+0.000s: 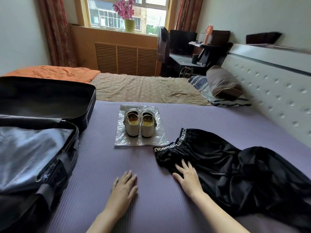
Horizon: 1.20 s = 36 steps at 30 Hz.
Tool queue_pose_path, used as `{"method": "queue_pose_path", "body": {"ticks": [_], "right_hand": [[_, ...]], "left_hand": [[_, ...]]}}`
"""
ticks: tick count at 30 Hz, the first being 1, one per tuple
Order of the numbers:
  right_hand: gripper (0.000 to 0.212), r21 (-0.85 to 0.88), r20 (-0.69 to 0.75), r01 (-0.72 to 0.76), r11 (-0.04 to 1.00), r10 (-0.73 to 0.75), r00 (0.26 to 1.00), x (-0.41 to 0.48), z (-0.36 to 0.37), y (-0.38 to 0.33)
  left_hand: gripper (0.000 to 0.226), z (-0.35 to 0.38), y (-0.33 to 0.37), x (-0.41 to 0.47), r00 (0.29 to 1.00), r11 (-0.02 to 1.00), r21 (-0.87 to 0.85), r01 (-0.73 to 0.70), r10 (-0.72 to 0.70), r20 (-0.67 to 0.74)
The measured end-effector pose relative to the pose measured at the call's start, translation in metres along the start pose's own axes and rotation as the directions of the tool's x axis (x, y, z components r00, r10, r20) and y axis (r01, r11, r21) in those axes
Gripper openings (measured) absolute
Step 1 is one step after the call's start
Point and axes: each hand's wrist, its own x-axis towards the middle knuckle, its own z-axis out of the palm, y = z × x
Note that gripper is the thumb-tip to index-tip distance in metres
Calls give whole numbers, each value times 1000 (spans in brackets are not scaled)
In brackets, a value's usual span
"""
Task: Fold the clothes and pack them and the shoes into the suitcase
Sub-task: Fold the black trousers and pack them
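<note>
Suitcase point(33, 148) lies open at the far left on the purple mat point(101, 157), its dark lid point(47, 96) propped behind the half lined in grey; neither shoes nor clothing show inside it. Next along, the left hand point(123, 189) rests palm-down on bare mat, fingers straight and a little spread, holding nothing. Beyond it, in the middle, the pale shoes point(139, 123) stand as a pair, touching side by side on a clear plastic bag point(141, 142), well apart from both hands. To the right, the right hand point(186, 175) lies flat with fingers extended on the near edge of the black garment point(235, 165), pressing but not pinching it; the cloth sprawls rumpled toward the right, its lettered waistband point(170, 146) twisted, one end just beside the bag's corner. At the far right runs the padded headboard point(269, 81).

The step in hand looks like the very start of folding: nothing is packed, and the garment is unfolded. The next move probably calls for both hands on the cloth, drawing the waistband straight and smoothing the fabric flat before any fold; being slick and glossy, it may well slide and bunch.
</note>
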Motion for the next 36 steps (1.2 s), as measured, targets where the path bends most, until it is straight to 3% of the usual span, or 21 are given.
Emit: {"method": "queue_pose_path", "body": {"ticks": [3, 5, 6, 8, 9, 13, 16, 17, 20, 22, 24, 26, 30, 33, 36], "right_hand": [[37, 70, -113, 60, 996, -52, 992, -8, 13, 0], [36, 128, -129, 133, 983, -116, 985, -20, 19, -1], [45, 160, -112, 182, 970, -166, 980, -28, 21, -3], [79, 252, -96, 282, 926, -266, 959, -43, 28, -3], [82, 257, -101, 326, 910, -311, 945, -52, 33, -2], [35, 129, -221, 569, 812, -536, 815, -81, 44, 9], [30, 11, -192, 699, 715, -685, 703, -94, 42, 20], [30, 10, -200, 714, 700, -698, 687, -97, 38, 21], [33, 119, -317, 670, 733, -611, 725, -102, 20, 21], [46, 97, -353, 521, 848, -460, 815, -94, 6, 19], [69, 116, -221, 265, 957, -235, 947, -84, -3, 19], [83, 93, -32, 72, 993, -69, 997, -78, 0, 21], [95, -29, 83, 82, 996, -80, 993, -80, 11, 16], [86, 102, 93, 109, 989, -119, 989, -83, 6, 13], [71, 323, -138, 91, 942, -48, 989, -66, -9, 10]], "left_hand": [[73, -5, 4, 14, 981, 986, -165, 32, -63, -185], [43, -7, 16, 24, 970, 970, -231, 71, -120, -210], [39, -8, 23, 29, 970, 959, -274, 78, -136, -202], [46, -6, 35, 41, 973, 924, -370, 91, -162, -165], [50, -5, 39, 46, 972, 907, -410, 95, -174, -158], [62, -3, 51, 62, 977, 891, -447, 73, -153, -147], [59, 0, 60, 73, 988, 949, -306, -69, 23, -154], [60, 3, 61, 75, 989, 963, -237, -129, 109, -97], [85, 17, 54, 67, 952, 955, 62, -289, 279, 128], [89, 24, 36, 56, 951, 939, 154, -308, 296, 96], [72, 20, 26, 41, 955, 930, 217, -297, 288, 73], [63, 16, 17, 28, 961, 930, 245, -273, 277, 20], [61, 4, -3, -5, 975, 955, 220, -197, 214, -56], [81, 0, -6, -6, 988, 989, -17, -147, 146, -52], [64, -12, 4, 7, 986, 965, -258, -42, -2, -168]]}}
